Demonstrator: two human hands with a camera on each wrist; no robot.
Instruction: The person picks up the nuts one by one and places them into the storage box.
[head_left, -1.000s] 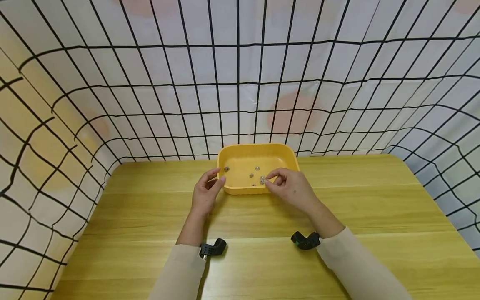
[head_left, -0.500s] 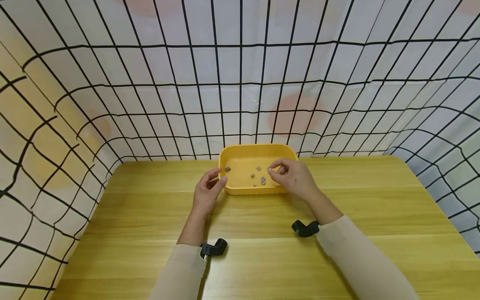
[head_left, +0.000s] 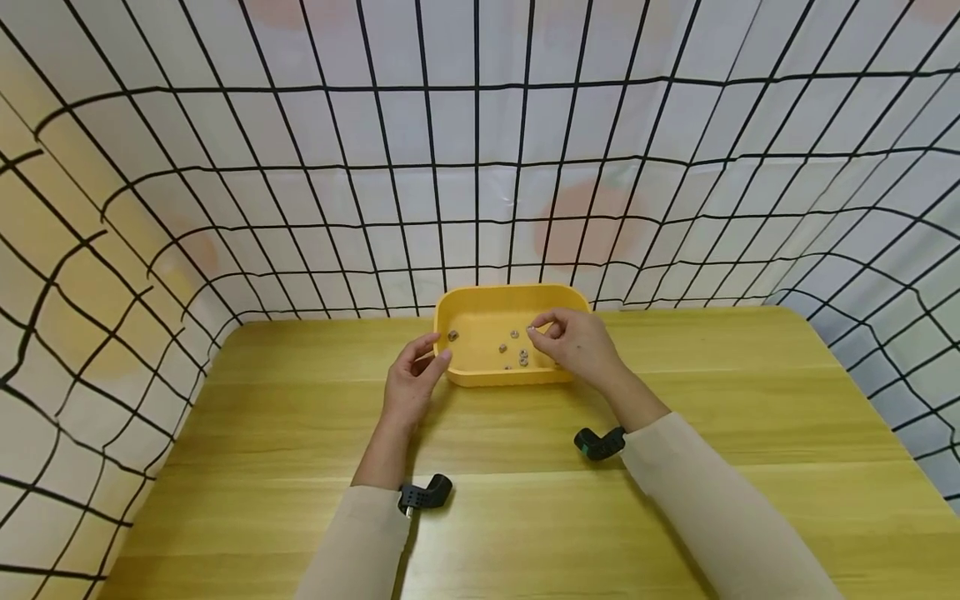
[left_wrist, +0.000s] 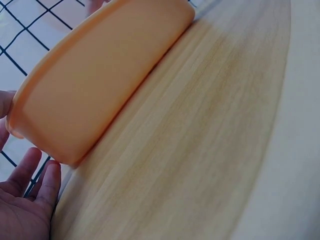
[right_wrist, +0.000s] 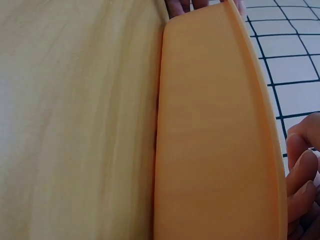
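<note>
A shallow yellow tray stands at the back of the table. My left hand holds its left end, with the thumb at the rim and other fingers along the outside wall. My right hand is over the tray's right part, thumb and index finger pinching a small silvery nut, mostly hidden by the fingertips. Several more nuts lie on the tray floor: one nut by the left wall, others like the nut right of centre. In the right wrist view, curled right fingers show beyond the rim.
The wooden table extends in front of the tray. A black wire grid rises behind and at both sides, with a pale sheet behind it. Black wrist cameras sit at both sleeves.
My right hand has moved up from beside the pair of nuts toward the tray's back, carrying a pinched nut. My left hand keeps its place at the tray's left end.
</note>
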